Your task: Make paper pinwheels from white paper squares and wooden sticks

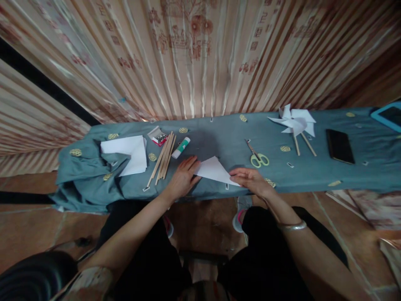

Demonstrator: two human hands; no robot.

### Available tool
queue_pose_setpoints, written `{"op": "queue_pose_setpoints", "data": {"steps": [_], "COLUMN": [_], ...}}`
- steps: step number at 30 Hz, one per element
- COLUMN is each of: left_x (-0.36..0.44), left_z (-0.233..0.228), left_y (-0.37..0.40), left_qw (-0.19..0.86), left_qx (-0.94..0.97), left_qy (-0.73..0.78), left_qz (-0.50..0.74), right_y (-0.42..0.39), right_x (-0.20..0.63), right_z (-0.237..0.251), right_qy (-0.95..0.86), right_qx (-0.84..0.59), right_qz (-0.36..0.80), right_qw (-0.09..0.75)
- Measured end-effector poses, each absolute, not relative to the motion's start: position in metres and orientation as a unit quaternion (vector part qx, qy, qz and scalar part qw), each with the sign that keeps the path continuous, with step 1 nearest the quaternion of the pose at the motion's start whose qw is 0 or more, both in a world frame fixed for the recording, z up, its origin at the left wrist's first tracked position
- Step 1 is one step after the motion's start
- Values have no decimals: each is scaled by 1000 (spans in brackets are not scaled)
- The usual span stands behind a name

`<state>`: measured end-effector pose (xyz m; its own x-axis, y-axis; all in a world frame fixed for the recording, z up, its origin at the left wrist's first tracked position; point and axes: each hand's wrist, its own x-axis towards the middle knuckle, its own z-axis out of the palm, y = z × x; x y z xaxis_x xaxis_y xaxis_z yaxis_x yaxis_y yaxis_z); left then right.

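Left hand (183, 177) flat on the counter (219, 142), fingers (191, 162) spread and pressing down the left corner of a folded white paper triangle (214, 169). Right hand (249, 179) at the triangle's right tip, fingers (235, 174) pinched on the paper edge. Triangle lying flat at the near edge of the counter, between both hands, apex pointing away.

Counter draped in a blue-grey cloth (81, 179) with small yellow round motifs, bunched up and hanging at the left end.

Left of the left hand: bundle of thin wooden sticks (163, 159), laid roughly parallel, angled toward the near edge. Just beside their far ends, a glue stick (181, 147) with green label, lying on its side. Small open box of pins (158, 136) touching or just beside the stick tips, cannot tell which. Stack of white paper sheets (128, 154) further left, partly over a cloth fold.

Right of the right hand: scissors (257, 156) with light green handles, closed, blades pointing away. Further right, finished white paper pinwheels (294, 121) on wooden sticks, lying flat. Black phone (340, 146) beyond them, face up. Blue-framed tablet (388, 116) at the far right end, cut off by frame edge.

Striped patterned curtain (200, 54) behind the counter. Silver bangle (291, 226) on right wrist.
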<state>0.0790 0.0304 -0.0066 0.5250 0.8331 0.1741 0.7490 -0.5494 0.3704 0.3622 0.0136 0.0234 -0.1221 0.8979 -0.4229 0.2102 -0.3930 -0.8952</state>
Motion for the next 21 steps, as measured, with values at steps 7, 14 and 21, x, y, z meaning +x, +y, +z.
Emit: {"op": "queue_pose_setpoints", "data": {"steps": [7, 14, 21], "left_x": [100, 106, 100], "left_z": [-8, -5, 8], "left_y": [50, 62, 58], "left_qw": [134, 169, 210], "left_qx": [828, 810, 772], "left_qy": [476, 446, 458], "left_qz": [265, 342, 388], "right_y": [10, -8, -7], "right_x": [352, 335, 328], "right_z": [30, 40, 38], "right_qy": [-518, -709, -689], "right_qx": [-603, -564, -581], "right_qz": [393, 180, 268], "right_qw": [463, 384, 341]}}
